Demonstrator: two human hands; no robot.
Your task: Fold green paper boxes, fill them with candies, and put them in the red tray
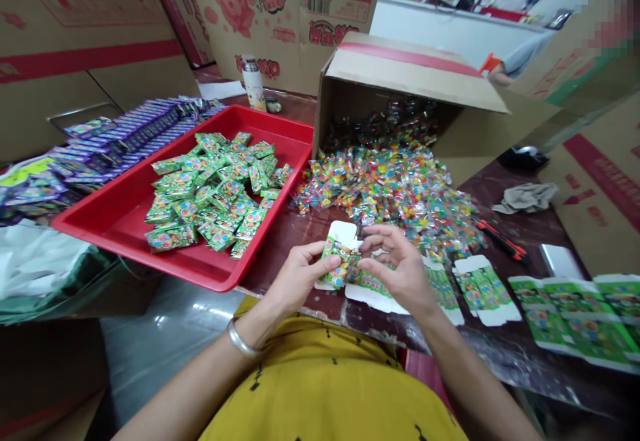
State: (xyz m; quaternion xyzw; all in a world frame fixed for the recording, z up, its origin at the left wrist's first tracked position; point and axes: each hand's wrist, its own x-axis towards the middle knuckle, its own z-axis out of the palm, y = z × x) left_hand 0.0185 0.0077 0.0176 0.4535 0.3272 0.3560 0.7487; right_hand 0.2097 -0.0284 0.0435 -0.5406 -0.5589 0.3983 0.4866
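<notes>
My left hand [305, 271] is closed around a small green printed candy box [336, 262], its white end flap standing up. Beside the box's right edge is my right hand [395, 264], its fingers bent and apart, the thumb low; I see nothing clearly held in it. Just beyond the hands spreads a heap of clear-wrapped colourful candies [380, 188], spilling from a cardboard box [405, 71] lying on its side. Flat green box blanks [485, 288] lie in rows near the table's front edge, some partly hidden under my right hand.
A red tray [225, 281] on the left holds many filled green boxes [215, 194]. Purple packs [135, 134] are stacked behind it. A thermos [253, 84], a red-and-black cutter [503, 241] and a cloth [525, 196] lie around. Another person's arm [520, 58] shows behind.
</notes>
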